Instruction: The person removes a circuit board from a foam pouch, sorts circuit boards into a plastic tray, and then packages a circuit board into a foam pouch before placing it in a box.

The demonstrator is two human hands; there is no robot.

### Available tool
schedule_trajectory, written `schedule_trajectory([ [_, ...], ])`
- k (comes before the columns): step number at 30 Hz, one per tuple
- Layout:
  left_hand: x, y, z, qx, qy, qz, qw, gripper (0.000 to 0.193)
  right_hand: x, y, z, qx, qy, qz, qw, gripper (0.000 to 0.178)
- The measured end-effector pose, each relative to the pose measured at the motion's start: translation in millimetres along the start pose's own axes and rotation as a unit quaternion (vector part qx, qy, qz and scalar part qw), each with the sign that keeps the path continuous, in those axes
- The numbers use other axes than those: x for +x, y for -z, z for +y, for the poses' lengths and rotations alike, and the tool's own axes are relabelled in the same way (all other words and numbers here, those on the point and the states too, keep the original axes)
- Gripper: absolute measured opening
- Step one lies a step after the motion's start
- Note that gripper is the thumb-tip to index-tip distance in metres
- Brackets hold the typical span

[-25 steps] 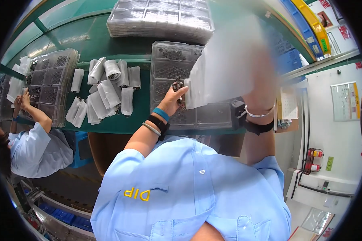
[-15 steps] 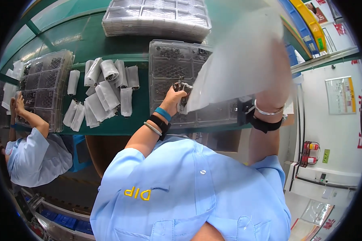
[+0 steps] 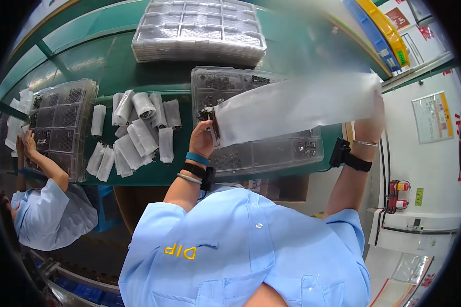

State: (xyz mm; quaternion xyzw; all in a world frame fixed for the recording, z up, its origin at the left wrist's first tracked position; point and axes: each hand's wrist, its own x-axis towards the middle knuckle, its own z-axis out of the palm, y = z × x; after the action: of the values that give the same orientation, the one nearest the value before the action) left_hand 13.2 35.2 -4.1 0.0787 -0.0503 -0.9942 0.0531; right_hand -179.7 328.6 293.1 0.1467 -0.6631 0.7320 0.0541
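head view: the left hand (image 3: 202, 140) is closed around dark metal parts (image 3: 213, 127) at one end of a white sheet (image 3: 281, 112); the right hand (image 3: 371, 120) grips the far end, fingers blurred. the sheet stretches above a compartmented tray (image 3: 271, 157), hiding its middle. white rolls (image 3: 166, 146) lie left, stacked trays (image 3: 197, 51) behind.

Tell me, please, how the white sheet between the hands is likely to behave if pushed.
The sheet is probably floppy: similar white material curls around the rolls. It seems light for its size, since it looks thin. Pushed, it might buckle, being a long span between left hand and right hand.
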Motion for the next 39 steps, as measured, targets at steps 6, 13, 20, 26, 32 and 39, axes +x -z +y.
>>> schedule_trajectory([
  [6,6.4,-14.3,7.5,0.0,-0.041,0.034,0.999,0.035,-26.1,2.2,8.7,0.088,-0.027,0.056,0.994,0.037],
  [13,16.2,-48.7,-27.8,0.218,-0.005,0.064,0.974,0.038,-61.6,-86.2,-73.0,0.116,0.045,-0.057,0.991,0.038],
  [20,34.3,-17.5,-35.4,0.261,0.044,0.11,0.958,0.03,-56.4,-101.0,-107.6,-0.021,0.154,0.017,0.988,0.039],
  [26,28.9,-15.8,-31.4,0.149,0.058,0.067,0.985,0.033,-30.4,-68.7,-107.3,-0.021,0.087,0.02,0.996,0.039],
  [32,15.9,-63.5,-18.7,0.021,0.107,-0.087,0.99,0.043,-20.4,-52.9,-79.0,0.008,0.041,-0.042,0.998,0.032],
  [39,-21.8,-87.6,-27.8,0.099,0.138,-0.1,0.98,0.035,-28.1,-40.2,-68.1,-0.004,0.032,0.07,0.997,0.032],
])
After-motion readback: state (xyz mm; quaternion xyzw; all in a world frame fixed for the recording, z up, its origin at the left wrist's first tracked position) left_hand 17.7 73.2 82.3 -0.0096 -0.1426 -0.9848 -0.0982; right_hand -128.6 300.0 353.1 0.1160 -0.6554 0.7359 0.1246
